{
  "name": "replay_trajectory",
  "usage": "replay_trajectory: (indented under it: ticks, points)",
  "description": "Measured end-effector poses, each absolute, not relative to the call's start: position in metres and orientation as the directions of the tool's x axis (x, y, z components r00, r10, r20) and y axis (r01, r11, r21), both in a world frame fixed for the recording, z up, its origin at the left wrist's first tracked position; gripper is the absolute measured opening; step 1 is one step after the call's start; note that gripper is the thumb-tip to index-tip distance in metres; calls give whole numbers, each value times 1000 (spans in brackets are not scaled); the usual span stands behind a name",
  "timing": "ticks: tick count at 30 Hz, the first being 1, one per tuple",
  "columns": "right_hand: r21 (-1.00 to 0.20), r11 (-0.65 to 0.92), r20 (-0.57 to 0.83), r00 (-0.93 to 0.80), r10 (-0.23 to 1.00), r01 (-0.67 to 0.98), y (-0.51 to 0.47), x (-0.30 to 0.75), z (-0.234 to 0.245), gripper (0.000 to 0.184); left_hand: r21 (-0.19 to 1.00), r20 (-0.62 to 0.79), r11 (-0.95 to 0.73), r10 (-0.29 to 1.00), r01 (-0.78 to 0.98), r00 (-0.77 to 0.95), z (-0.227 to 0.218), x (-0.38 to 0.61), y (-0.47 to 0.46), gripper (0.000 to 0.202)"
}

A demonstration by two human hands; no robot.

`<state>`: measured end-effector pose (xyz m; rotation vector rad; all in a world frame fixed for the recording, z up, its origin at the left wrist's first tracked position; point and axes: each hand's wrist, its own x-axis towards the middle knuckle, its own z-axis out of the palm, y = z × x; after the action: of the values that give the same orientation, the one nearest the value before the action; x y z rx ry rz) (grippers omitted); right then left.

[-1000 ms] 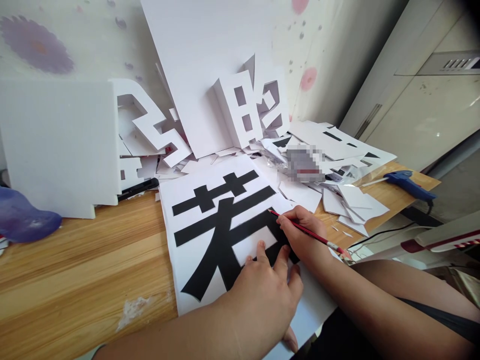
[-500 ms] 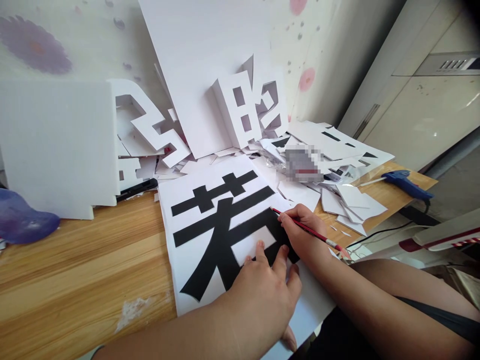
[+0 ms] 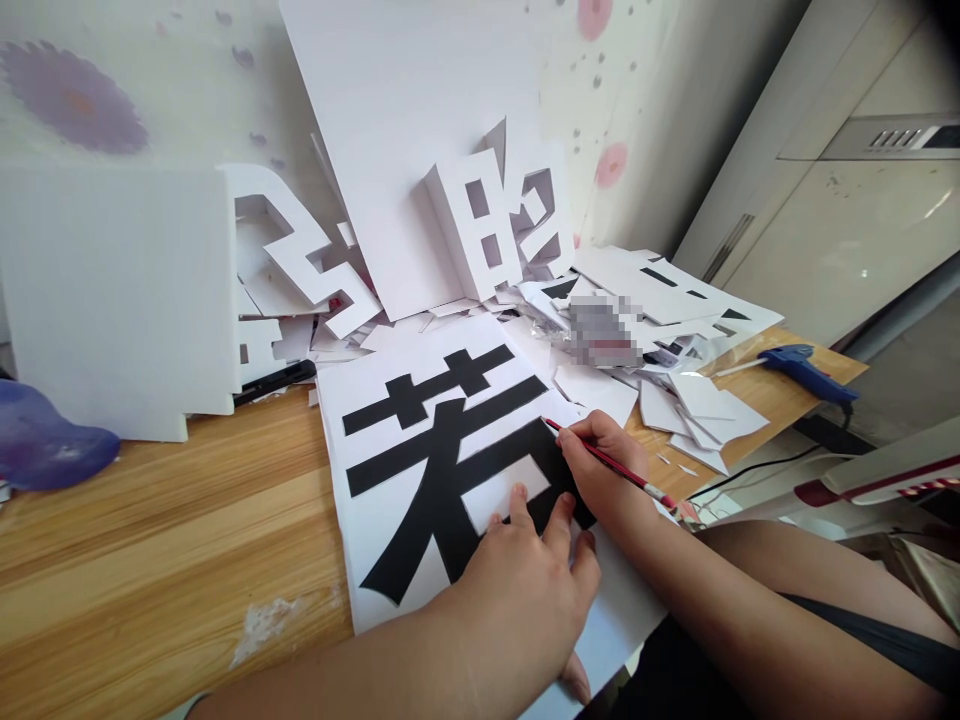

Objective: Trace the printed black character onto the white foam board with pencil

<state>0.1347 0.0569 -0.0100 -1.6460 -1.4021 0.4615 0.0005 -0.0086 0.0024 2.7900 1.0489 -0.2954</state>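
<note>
A black cut-out Chinese character (image 3: 446, 430) lies flat on a white sheet (image 3: 397, 385) on the table. My left hand (image 3: 529, 575) presses on the lower right part of the character, fingers spread, with fingertips by its box-shaped opening. In my right hand (image 3: 606, 470) is a red and black pencil (image 3: 626, 470), held in a writing grip. The pencil's tip touches or hovers at the upper right corner of the character's box; I cannot tell which. My left hand and wrist hide the character's lower end.
White foam-board letters (image 3: 480, 220) and a tall white board (image 3: 375, 90) stand against the wall. Scraps of board (image 3: 705, 410) lie to the right, near a blue glue gun (image 3: 806, 375). A purple translucent object (image 3: 52, 440) sits at the left on the wooden table (image 3: 187, 560).
The view has shifted very slightly. The pencil tip stays around the same corner, and both hands hold nearly the same place.
</note>
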Motion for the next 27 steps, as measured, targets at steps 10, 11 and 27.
replay_trajectory:
  ticks: [10, 11, 27]
  points:
    - [-735, 522, 402, -342, 849, 432, 55, 134, -13, 23, 65, -225, -733, 651, 678, 725, 14, 3, -8, 111]
    - [-704, 543, 400, -375, 836, 458, 55, 134, -12, 23, 69, -231, -726, 655, 684, 719, 17, 3, -9, 109]
    - [-716, 559, 378, -440, 815, 419, 54, 131, 3, 24, 5, -271, -509, 828, 861, 491, 23, -59, -15, 104]
